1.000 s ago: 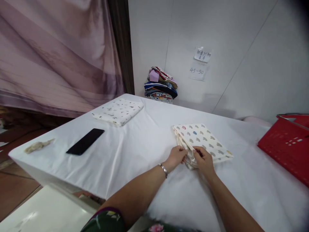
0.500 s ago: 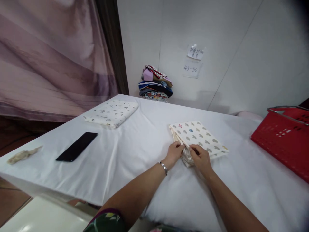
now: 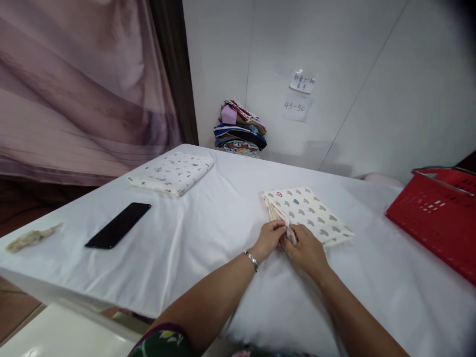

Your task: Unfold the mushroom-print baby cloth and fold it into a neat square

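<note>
A folded cream cloth (image 3: 310, 210) with grey mushroom-like prints, plus a red and a blue one, lies on the white-covered table in front of me. My left hand (image 3: 270, 239) pinches the layered edge at its near left side. Close beside it, my right hand (image 3: 307, 249) is closed on the same edge, with the fingers curled around a fold near the corner. The two hands almost touch. Farther left lies another folded white cloth (image 3: 173, 173) with small dark prints, apart from both hands.
A black phone (image 3: 119, 225) and a small tan bundle (image 3: 32, 238) lie on the left of the white tablecloth (image 3: 208, 238). At the right stands a red basket (image 3: 439, 213). Behind the table's far edge is a stack of folded fabrics (image 3: 240, 129) against the wall.
My right hand has shifted slightly left and tucked its fingers farther around the cloth's edge, closer to my left hand. My left hand keeps its pinch almost in place.
</note>
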`<state>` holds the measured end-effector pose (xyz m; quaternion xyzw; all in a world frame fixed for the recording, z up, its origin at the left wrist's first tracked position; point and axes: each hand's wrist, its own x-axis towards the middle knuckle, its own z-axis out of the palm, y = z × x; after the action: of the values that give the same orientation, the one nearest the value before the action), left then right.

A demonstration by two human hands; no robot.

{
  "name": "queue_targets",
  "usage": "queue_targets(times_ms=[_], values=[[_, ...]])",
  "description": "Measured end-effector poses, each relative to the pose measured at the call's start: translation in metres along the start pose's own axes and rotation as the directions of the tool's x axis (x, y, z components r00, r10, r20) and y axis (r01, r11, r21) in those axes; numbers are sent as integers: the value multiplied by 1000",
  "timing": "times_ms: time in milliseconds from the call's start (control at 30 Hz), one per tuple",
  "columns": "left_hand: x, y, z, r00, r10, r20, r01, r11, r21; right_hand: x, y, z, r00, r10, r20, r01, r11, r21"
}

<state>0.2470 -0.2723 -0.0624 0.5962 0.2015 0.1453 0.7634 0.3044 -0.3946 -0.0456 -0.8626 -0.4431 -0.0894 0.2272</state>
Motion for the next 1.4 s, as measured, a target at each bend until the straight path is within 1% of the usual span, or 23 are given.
queue_targets(times_ms=[100, 167, 233, 267, 333, 467, 567, 633, 733, 800, 867, 967, 1067, 1167, 1267, 1333, 1400], values=[[0, -1, -1, 1000, 3, 8, -3, 1000, -3, -1, 0, 1, 1000, -1, -3, 1, 1000, -25], [1, -1, -2, 1000, 10, 27, -10, 1000, 5, -1, 1, 2, 999, -10, -31, 9, 999, -31], [1, -2, -3, 999, 18, 37, -18, 1000, 16, -1, 4, 2, 997, -10, -71, 10, 1000, 1], [1, -1, -3, 999, 24, 28, -25, 999, 22, 0, 6, 2, 995, -2, -96, 5, 999, 34], [2, -1, -4, 998, 55, -24, -53, 997, 60, 2, 11, 0, 991, 22, -134, -6, 993, 122], [5, -1, -10, 980, 141, -138, -109, 970, 216, 4, 20, -3, 982, 70, -173, -21, 962, 270], [7, 0, -14, 975, 161, -151, -108, 945, 309, 5, 23, -4, 980, 79, -183, -16, 947, 322], [9, 1, -15, 977, 152, -150, -84, 918, 387, 4, 22, -5, 979, 71, -190, -4, 945, 328], [15, 4, -14, 979, 85, -187, 22, 862, 506, 4, 21, -5, 979, 58, -193, 9, 945, 327], [20, 6, -12, 976, 40, -215, 86, 835, 543, 5, 21, -5, 980, 53, -190, 12, 945, 328], [26, 8, -9, 974, 22, -224, 111, 819, 564, 5, 21, -4, 981, 58, -185, 6, 945, 326], [33, 10, -5, 973, 10, -232, 135, 789, 599, 4, 20, -1, 981, 59, -182, -2, 954, 300], [36, 11, -3, 971, 11, -240, 145, 770, 622, 2, 16, 2, 983, 38, -177, 2, 976, 218], [35, 11, -4, 969, 15, -246, 147, 766, 626, 0, 7, 1, 996, -4, -94, 11, 997, 74], [34, 9, -5, 968, 19, -250, 145, 770, 621, -1, -4, -1, 1000, -3, 13, 4, 998, -61], [34, 9, -6, 969, 24, -247, 138, 776, 616, 0, -9, -1, 999, 11, 39, -7, 994, -110], [34, 8, -7, 970, 34, -242, 124, 783, 609, 1, -11, 1, 999, 23, 34, -18, 992, -129]])
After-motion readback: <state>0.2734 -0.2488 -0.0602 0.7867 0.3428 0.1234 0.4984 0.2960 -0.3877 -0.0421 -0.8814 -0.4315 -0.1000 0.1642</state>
